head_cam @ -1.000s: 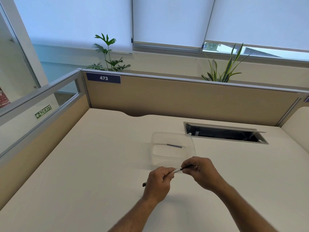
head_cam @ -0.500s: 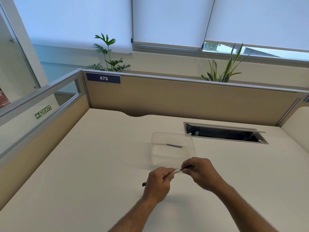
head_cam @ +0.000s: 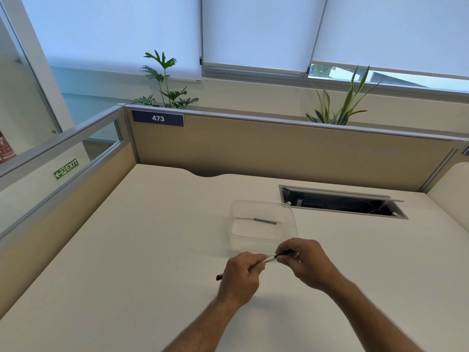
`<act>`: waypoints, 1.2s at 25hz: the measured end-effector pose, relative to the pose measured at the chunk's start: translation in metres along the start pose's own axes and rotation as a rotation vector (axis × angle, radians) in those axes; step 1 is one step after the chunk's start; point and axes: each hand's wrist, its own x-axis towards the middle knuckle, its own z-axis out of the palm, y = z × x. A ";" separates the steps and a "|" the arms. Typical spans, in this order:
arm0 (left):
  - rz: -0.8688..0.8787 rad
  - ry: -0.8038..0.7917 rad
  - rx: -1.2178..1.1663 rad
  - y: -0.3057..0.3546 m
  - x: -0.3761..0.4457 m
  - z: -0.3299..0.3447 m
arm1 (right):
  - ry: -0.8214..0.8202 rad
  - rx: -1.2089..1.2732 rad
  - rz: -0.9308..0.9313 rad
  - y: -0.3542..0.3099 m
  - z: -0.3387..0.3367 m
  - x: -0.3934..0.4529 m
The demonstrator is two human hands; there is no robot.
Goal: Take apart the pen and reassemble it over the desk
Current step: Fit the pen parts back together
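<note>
Both hands hold one pen (head_cam: 269,259) just above the cream desk (head_cam: 127,250). My left hand (head_cam: 241,276) is closed round the white barrel, and the pen's black end (head_cam: 219,277) sticks out to its left. My right hand (head_cam: 304,262) pinches the black tip section at the pen's other end. Behind the hands stands a clear plastic container (head_cam: 262,226) with a thin dark refill (head_cam: 265,221) lying in it.
An open cable slot (head_cam: 340,201) is cut into the desk at the back right. Tan partition panels (head_cam: 279,151) wall the desk at the back and left. Two plants stand behind the partition.
My right hand has shifted slightly up and right at the pen's tip end. The left hand and the container have stayed where they were.
</note>
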 end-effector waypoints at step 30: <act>0.022 0.014 -0.030 -0.004 0.001 0.001 | -0.014 0.060 0.009 -0.001 0.002 0.000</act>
